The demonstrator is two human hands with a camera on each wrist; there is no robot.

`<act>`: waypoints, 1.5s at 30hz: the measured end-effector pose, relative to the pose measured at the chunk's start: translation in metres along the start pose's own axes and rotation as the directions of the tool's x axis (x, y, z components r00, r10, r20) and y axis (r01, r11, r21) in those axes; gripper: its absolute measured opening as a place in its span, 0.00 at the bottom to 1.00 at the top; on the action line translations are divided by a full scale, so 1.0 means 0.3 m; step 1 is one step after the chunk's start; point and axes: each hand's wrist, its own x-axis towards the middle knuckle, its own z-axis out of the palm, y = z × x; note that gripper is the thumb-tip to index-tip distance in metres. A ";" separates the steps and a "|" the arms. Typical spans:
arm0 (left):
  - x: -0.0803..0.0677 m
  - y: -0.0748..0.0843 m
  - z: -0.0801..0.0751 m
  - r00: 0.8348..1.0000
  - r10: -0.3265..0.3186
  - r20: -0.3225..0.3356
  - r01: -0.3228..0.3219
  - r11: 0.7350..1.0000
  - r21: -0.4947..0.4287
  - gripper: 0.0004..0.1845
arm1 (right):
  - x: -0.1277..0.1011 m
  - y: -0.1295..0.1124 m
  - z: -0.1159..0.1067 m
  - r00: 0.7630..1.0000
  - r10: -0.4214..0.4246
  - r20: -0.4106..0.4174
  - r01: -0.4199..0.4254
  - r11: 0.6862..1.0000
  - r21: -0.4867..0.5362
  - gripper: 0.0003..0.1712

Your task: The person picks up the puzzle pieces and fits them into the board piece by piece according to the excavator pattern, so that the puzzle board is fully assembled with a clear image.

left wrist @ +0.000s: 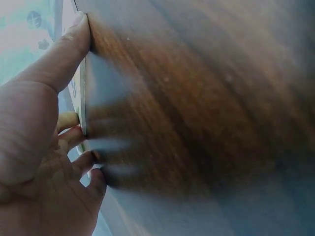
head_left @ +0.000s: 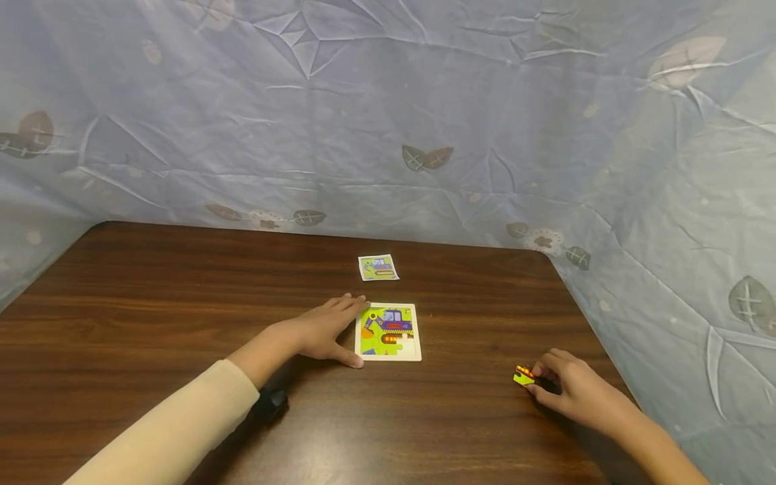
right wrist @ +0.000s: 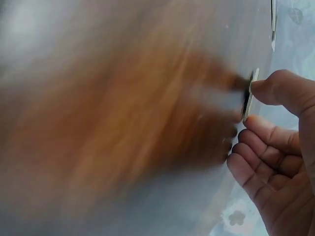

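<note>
A small jigsaw puzzle in a white tray (head_left: 418, 337) lies on the table, showing a purple digger on green with its lower right corner bare. My left hand (head_left: 327, 330) rests at the tray's left side, thumb at the lower left corner and fingers along the upper left, loosely spread. In the left wrist view the thumb and fingertips touch the tray's edge. To the right, my right hand (head_left: 570, 387) pinches a green, red and yellow puzzle piece (head_left: 523, 376) between thumb and index finger, just over the table. The right wrist view has the piece (right wrist: 250, 96) edge-on.
Behind the tray lies a small picture card (head_left: 378, 267) with the same digger. A dark object (head_left: 274, 404) shows partly beneath the left forearm. The brown wooden table (head_left: 182, 289) is bordered by a grey-blue leaf-print cloth (head_left: 364, 121) behind and at the right.
</note>
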 end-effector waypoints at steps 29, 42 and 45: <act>-0.011 0.015 0.002 1.000 -0.017 0.010 0.017 1.000 -0.012 0.57 | 0.380 -0.287 0.129 0.969 -0.192 0.154 0.192 0.981 0.018 0.09; -0.008 0.007 0.000 1.000 -0.008 0.012 0.008 1.000 -0.002 0.57 | 0.438 -0.353 0.149 0.958 -0.200 0.207 0.203 0.979 0.006 0.12; -0.009 0.007 0.002 1.000 -0.017 0.015 0.018 1.000 -0.001 0.57 | 0.445 -0.362 0.151 0.958 -0.190 0.214 0.194 0.981 0.005 0.11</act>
